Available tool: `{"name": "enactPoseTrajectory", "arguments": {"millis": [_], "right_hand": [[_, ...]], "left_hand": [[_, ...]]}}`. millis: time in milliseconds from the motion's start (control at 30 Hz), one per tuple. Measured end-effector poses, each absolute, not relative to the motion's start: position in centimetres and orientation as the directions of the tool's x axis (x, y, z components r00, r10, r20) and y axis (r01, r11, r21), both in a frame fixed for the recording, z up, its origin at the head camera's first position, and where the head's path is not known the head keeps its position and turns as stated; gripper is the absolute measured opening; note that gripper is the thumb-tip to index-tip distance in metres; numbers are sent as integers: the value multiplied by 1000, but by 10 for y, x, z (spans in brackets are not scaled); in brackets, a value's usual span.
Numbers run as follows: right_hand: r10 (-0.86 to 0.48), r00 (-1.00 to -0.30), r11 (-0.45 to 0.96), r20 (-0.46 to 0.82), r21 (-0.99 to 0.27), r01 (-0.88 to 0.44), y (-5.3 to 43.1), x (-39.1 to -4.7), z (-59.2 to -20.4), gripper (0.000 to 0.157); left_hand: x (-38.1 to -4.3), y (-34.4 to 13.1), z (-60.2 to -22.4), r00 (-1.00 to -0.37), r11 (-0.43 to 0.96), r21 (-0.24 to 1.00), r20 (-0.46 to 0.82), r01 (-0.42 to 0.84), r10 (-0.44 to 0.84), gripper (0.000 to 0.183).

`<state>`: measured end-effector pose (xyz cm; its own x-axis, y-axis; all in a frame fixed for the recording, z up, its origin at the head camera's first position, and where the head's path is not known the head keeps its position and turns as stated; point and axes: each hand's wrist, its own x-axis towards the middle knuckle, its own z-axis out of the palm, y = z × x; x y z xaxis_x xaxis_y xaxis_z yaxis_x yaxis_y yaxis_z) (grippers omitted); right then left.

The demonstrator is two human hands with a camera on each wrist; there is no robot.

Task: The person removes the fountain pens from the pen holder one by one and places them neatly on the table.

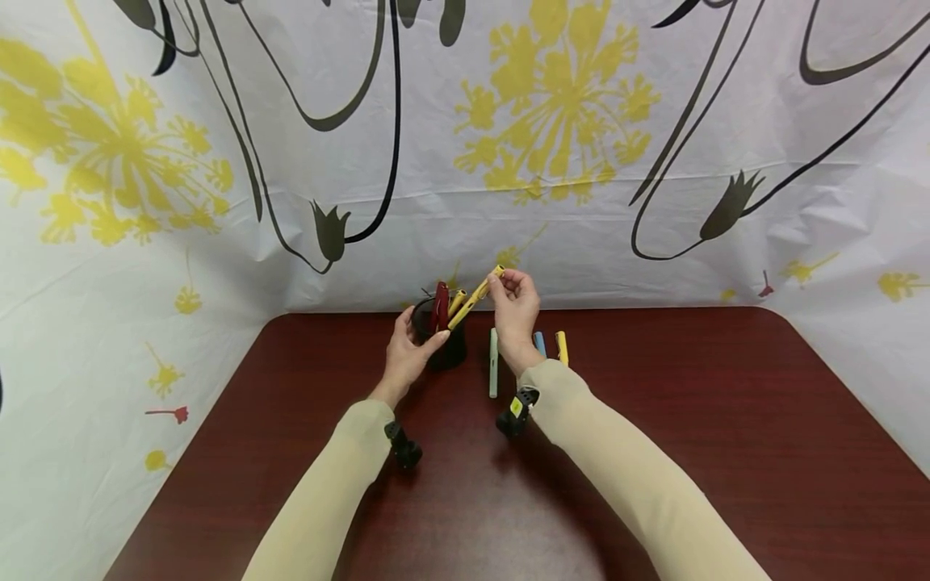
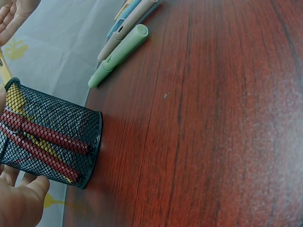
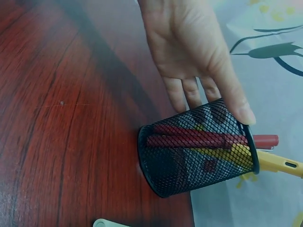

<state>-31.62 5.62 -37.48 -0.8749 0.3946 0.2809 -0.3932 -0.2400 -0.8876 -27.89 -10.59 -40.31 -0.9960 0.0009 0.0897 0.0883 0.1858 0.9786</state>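
Observation:
My left hand (image 1: 408, 355) grips the black mesh pen cup (image 1: 449, 353) from its left side, thumb near the rim. The cup stands upright near the table's far edge. Red pens (image 3: 189, 139) lean inside it, alongside a yellow pen (image 1: 457, 302). Between thumb and fingers, my right hand (image 1: 516, 311) pinches another yellow pen (image 1: 475, 296) by its upper end. That pen slants down to the left, its lower end at the cup's rim. In the left wrist view, part of the right hand (image 2: 14, 19) shows at the top left corner.
Right of the cup, a mint green pen (image 1: 493, 363), a grey-beige pen (image 2: 130, 23), a blue pen (image 1: 540, 344) and a yellow pen (image 1: 563, 348) lie in a row on the dark red table (image 1: 450, 516). A patterned white cloth (image 1: 436, 210) hangs behind.

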Motion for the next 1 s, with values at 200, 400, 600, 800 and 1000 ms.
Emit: {"name": "enactPoseTrajectory", "arguments": {"millis": [200,400,600,800,1000], "right_hand": [[426,-875,-325,229,-864,-384,63,-317,-371,13],[434,-882,-392,183,-844,-368,72,-318,-368,13],[440,-888,-410,133,-850,-331,82,-318,-368,14],[467,-876,-389,119,-862,-325,94,-318,-368,12],[472,-875,-356,109,-884,-303,109,-314,-370,13]], "left_hand": [[-293,-110,-424,-996,173,981,93,92,1,84],[-298,-110,-433,-994,183,978,108,102,-22,83],[-298,-109,-432,-994,192,976,106,98,-31,82],[-298,-110,-431,-995,197,976,97,91,-23,82],[-284,-108,-411,-997,193,978,78,76,-4,80]]}}
